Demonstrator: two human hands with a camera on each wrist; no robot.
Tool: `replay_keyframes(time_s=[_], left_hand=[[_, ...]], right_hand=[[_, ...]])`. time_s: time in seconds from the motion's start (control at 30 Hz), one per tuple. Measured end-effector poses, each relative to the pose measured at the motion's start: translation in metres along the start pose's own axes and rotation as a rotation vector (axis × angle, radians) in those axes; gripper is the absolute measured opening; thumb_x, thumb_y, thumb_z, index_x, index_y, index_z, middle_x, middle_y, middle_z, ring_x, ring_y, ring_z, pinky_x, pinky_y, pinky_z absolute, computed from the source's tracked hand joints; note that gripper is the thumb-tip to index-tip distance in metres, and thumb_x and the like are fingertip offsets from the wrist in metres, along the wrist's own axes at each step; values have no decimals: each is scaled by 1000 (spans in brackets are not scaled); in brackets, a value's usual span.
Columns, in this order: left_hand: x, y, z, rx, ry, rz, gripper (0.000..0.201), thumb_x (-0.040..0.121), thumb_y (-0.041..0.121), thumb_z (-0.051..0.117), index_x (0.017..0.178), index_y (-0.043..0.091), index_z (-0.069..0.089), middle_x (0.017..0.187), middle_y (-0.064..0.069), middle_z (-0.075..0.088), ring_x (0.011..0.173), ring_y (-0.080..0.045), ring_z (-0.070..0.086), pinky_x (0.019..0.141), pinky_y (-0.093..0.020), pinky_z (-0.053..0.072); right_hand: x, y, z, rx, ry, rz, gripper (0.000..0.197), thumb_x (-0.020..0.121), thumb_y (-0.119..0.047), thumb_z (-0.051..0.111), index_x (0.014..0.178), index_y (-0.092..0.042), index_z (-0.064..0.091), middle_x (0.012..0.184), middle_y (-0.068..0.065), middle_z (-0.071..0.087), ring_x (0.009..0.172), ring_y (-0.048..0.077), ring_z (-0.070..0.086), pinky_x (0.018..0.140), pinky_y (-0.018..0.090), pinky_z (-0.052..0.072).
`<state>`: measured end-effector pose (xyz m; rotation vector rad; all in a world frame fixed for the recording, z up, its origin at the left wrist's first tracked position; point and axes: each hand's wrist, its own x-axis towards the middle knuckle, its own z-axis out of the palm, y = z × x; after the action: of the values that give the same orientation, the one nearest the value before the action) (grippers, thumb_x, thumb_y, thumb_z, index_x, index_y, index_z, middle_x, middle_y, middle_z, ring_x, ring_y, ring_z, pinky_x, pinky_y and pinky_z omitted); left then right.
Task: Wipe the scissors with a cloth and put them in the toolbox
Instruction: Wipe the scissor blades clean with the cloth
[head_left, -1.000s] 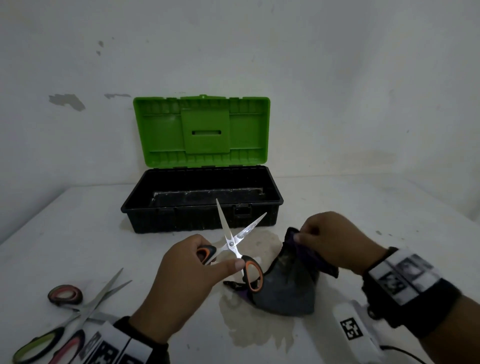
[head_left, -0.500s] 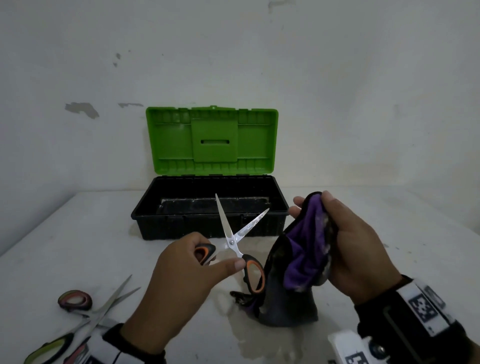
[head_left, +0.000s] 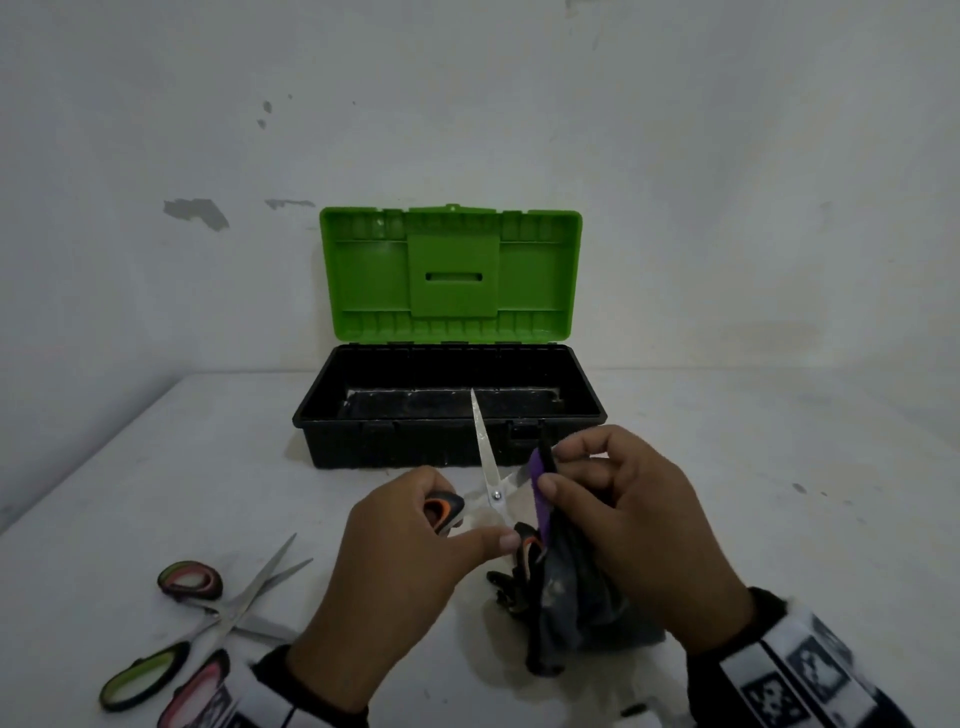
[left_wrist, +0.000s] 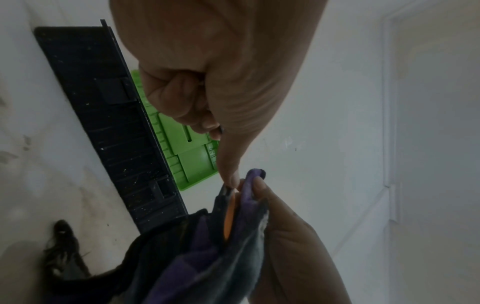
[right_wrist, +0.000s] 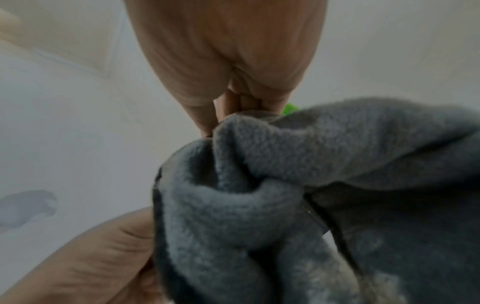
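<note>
My left hand grips the orange-and-black handles of a pair of scissors, held above the table with the blades spread and pointing away from me. My right hand pinches a purple-and-grey cloth around the right-hand blade, hiding most of that blade; the cloth hangs down to the table. In the left wrist view the cloth covers an orange handle loop. The toolbox stands open behind the hands, with a black tray and its green lid upright.
Two more pairs of scissors lie crossed on the white table at the front left. A wall stands right behind the toolbox. A wet stain marks the table under the cloth.
My right hand lifted the cloth off the table, brought it left and closed it around the right-hand blade. My left hand has kept the scissors nearly in place.
</note>
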<state>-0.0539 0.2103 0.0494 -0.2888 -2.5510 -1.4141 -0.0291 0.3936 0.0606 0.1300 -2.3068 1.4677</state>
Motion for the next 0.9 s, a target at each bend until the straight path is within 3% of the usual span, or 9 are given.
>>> replay_keyframes(time_s=[0.13,0.23,0.4,0.53,0.67,0.8,0.9], left_hand=[[0,1,2,-11,28,14,41,55,48,88,74,26,59,67,4,58,65,-11,54,56,-20,41],[-1,1,5,-5,42,18,42,56,47,88,72,24,58,67,3,59,65,-13,54,57,-23,44],[1,-1,10,54,44,20,41,58,47,86,71,23,56,66,2,58,61,-10,50,56,-20,41],[1,-4,10,30,41,37,40,58,45,87,68,20,57,61,2,56,57,-9,46,52,-19,38],[1,-4,8,0,45,57,45,54,51,85,66,18,57,57,1,53,53,-6,42,49,-15,38],[4,-9,8,-34,54,82,44,52,49,86,61,20,53,50,7,48,50,-2,43,53,-11,39],[6,-8,8,-53,41,91,47,46,61,77,60,22,54,47,11,47,52,5,46,54,-8,40]], right_hand=[[-5,-5,7,-11,49,-46,22,82,-13,77,82,-35,73,78,-21,74,74,-2,70,66,7,50],[-7,-4,14,-16,58,-44,19,83,-14,77,84,-33,76,80,-21,73,76,-1,69,67,7,50],[-5,2,26,-66,140,-12,16,80,-19,81,73,-29,69,75,-17,70,70,-1,66,61,7,49],[-4,2,30,-95,151,-5,15,82,-22,79,74,-26,66,70,-10,67,72,0,64,62,9,50],[7,7,20,-105,255,2,13,82,-23,79,75,-21,68,69,-10,67,68,0,64,59,8,48],[0,4,24,-118,178,-4,13,81,-25,79,75,-23,68,68,-10,67,69,2,64,61,11,50],[4,8,20,-111,249,-1,13,80,-26,80,74,-22,69,67,-10,68,68,3,64,60,12,50]])
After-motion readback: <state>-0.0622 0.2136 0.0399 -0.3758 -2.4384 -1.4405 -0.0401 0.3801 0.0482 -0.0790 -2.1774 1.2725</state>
